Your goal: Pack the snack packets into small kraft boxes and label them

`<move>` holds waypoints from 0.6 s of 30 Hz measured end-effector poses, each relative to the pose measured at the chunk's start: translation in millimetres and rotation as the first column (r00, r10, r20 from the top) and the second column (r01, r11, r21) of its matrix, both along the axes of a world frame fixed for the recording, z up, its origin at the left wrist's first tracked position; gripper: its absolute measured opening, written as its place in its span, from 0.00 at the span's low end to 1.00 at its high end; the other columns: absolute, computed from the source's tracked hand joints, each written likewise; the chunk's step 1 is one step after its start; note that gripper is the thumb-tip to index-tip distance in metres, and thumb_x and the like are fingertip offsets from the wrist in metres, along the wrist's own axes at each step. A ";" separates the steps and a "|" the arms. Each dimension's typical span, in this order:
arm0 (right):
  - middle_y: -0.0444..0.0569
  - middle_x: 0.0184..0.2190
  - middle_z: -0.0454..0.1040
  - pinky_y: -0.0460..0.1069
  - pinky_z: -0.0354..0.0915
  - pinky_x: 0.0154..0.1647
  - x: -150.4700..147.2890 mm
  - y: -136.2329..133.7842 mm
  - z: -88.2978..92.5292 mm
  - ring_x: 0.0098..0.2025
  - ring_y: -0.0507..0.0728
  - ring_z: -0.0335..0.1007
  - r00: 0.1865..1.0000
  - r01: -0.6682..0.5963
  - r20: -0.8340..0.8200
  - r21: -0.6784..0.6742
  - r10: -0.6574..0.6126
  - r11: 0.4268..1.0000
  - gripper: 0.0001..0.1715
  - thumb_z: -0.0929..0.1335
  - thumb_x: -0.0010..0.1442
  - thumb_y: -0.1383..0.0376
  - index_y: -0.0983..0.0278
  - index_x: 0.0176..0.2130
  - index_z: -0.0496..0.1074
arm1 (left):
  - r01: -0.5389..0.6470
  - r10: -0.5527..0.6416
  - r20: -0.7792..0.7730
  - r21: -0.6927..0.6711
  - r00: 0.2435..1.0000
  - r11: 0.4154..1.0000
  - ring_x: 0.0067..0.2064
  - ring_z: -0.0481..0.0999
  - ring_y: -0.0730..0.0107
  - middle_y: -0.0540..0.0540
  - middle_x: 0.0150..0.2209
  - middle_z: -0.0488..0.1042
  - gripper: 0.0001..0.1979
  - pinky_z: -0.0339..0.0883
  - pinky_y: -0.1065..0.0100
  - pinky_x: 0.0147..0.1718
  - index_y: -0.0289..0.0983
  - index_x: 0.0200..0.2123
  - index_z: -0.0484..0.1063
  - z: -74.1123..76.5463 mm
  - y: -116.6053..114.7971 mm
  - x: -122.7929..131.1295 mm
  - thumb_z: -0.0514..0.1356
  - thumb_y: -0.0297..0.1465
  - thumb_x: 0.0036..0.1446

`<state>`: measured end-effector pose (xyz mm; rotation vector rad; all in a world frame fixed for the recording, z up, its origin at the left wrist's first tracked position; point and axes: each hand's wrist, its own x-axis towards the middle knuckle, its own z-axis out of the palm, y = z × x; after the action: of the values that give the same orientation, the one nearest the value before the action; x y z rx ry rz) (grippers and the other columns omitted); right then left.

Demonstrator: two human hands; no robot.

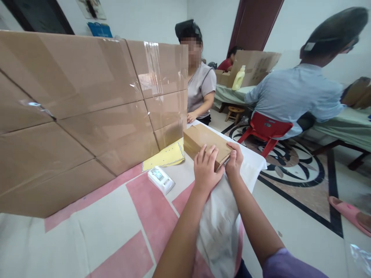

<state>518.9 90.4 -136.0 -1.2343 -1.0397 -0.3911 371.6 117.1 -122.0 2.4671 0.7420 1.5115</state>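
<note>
Head view: cardboard box (213, 136) lies on the bench (113, 227), near its right edge, both hands at its near end. Left hand (206, 170) has fingers spread over the left top edge, thumb at the end face; right hand (234, 159) grips the near right corner. Box held between the two.

Just left of the box: yellow paper (166, 156), then a white device (160, 179) with a small screen, lying apart from both hands. Large taped cartons (98, 81) stand stacked as a wall along the bench's far left, blocking the view behind and partly covering a person in a grey top (203, 83). Small box sits just beside the stack's right end; contact cannot be told.

Beyond, right: person in a blue shirt (301, 90) on a red chair (269, 127); yellow bottle (239, 78) on another table (232, 93).
</note>
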 end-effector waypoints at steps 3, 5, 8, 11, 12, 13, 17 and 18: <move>0.52 0.43 0.78 0.59 0.69 0.50 0.7 1.8 -0.1 0.46 0.63 0.75 0.999 0.026 0.025 -0.005 -0.026 1.000 0.24 0.58 0.74 0.52 0.61 0.48 0.76 | -0.017 0.017 0.002 0.006 1.000 1.000 0.71 0.63 0.51 0.41 0.64 0.73 0.28 0.63 0.51 0.62 0.39 0.63 0.66 -0.2 -0.4 -0.6 0.63 0.37 0.61; 0.52 0.43 0.78 0.59 0.69 0.49 0.8 3.6 -0.8 0.46 0.63 0.76 0.999 0.031 0.024 -0.016 -0.031 0.999 0.25 0.57 0.74 0.51 0.61 0.48 0.76 | -0.035 0.035 0.009 0.014 0.999 0.999 0.70 0.64 0.51 0.40 0.63 0.74 0.26 0.64 0.51 0.61 0.39 0.61 0.68 -1.1 -1.0 -1.3 0.63 0.37 0.61; 0.52 0.44 0.79 0.59 0.70 0.49 1.9 6.2 -2.2 0.46 0.63 0.76 0.999 0.018 0.029 -0.023 -0.018 1.000 0.25 0.57 0.74 0.51 0.61 0.48 0.76 | -0.065 0.064 0.029 0.028 0.998 0.997 0.68 0.67 0.50 0.41 0.61 0.76 0.24 0.64 0.50 0.60 0.40 0.59 0.70 -2.2 -1.6 -2.4 0.64 0.38 0.60; 0.52 0.43 0.79 0.58 0.70 0.48 3.8 7.5 -2.7 0.46 0.62 0.77 0.998 0.007 0.055 -0.032 -0.005 0.999 0.24 0.57 0.74 0.52 0.60 0.47 0.77 | -0.085 0.084 0.028 0.032 0.996 0.996 0.67 0.68 0.50 0.42 0.60 0.77 0.23 0.66 0.50 0.59 0.41 0.57 0.71 -2.0 -1.8 -2.8 0.64 0.38 0.59; 0.52 0.42 0.79 0.57 0.70 0.47 4.4 7.5 -2.7 0.45 0.62 0.77 0.998 0.004 0.060 -0.041 -0.001 0.999 0.24 0.57 0.74 0.52 0.60 0.47 0.77 | -0.089 0.089 0.022 0.030 0.996 0.996 0.67 0.69 0.50 0.42 0.60 0.77 0.23 0.66 0.51 0.58 0.41 0.57 0.72 -1.6 -1.9 -2.7 0.64 0.38 0.59; 0.51 0.42 0.79 0.57 0.70 0.47 4.8 7.4 -2.5 0.45 0.62 0.77 0.998 0.000 0.061 -0.050 0.003 0.999 0.24 0.57 0.75 0.53 0.60 0.47 0.77 | -0.092 0.092 0.015 0.025 0.996 0.995 0.67 0.68 0.50 0.41 0.60 0.77 0.23 0.66 0.51 0.58 0.41 0.57 0.72 -0.9 -2.1 -2.7 0.64 0.38 0.59; 0.51 0.42 0.79 0.57 0.71 0.47 4.5 6.4 -2.5 0.45 0.61 0.76 0.999 -0.008 0.043 -0.070 0.011 0.997 0.24 0.57 0.75 0.53 0.60 0.48 0.77 | -0.100 0.101 -0.043 0.012 0.994 0.995 0.68 0.67 0.50 0.41 0.61 0.76 0.25 0.64 0.50 0.60 0.41 0.59 0.70 3.4 -4.9 -4.1 0.64 0.37 0.60; 0.51 0.42 0.78 0.57 0.71 0.47 4.2 6.2 -2.9 0.45 0.61 0.76 0.999 -0.011 0.037 -0.069 0.014 0.998 0.24 0.57 0.75 0.53 0.60 0.48 0.77 | -0.105 0.106 -0.061 0.011 0.992 0.994 0.68 0.67 0.50 0.41 0.61 0.76 0.25 0.64 0.50 0.60 0.41 0.60 0.70 4.8 -6.1 -5.1 0.64 0.38 0.60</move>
<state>523.1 96.6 -138.9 -1.2853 -1.0999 -0.3724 366.4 111.0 -117.2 2.5276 0.8927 1.4807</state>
